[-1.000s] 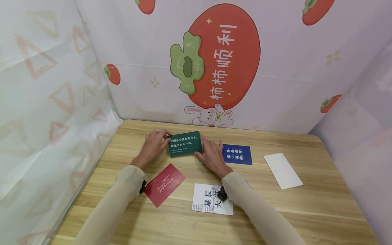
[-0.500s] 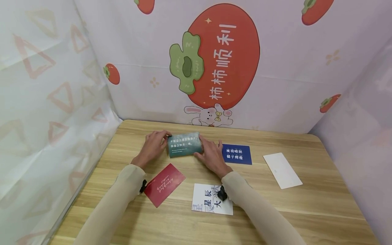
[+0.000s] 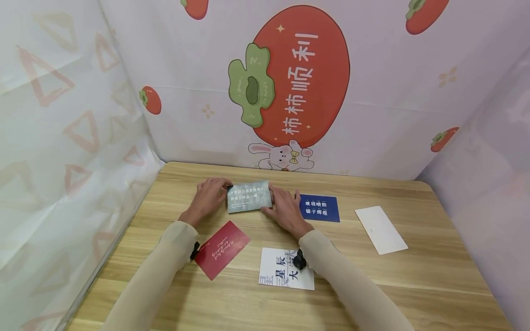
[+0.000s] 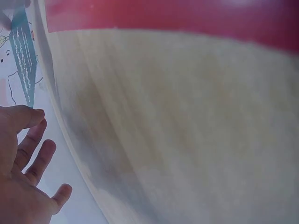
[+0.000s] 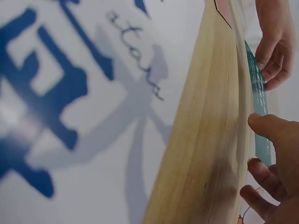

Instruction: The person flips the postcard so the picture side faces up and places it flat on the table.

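A green card [image 3: 249, 196] with white lettering is held between both hands at the back of the table, its face pale with glare in the head view. My left hand [image 3: 210, 196] pinches the card's left edge; in the left wrist view the thumb and index finger meet at a corner of the green card [image 4: 24, 56]. The right hand [image 3: 285, 208] grips the right edge, thumb on the printed face, the other fingers partly hidden behind. Close beside the right hand lies a blue card [image 3: 320, 208], its left end partly covered by that hand.
A red card [image 3: 223, 250] lies near the left forearm. Under the right wrist is a white card with dark characters [image 3: 273, 271], partly covered. A plain white card [image 3: 382, 231] lies at the right of the wooden table [image 3: 215, 303]. A printed cloth [image 3: 385, 138] hangs behind.
The green card has tilted slightly in both hands, so its face turned from dark green to pale grey-green with glare. The hands have hardly moved; the other cards lie as before.
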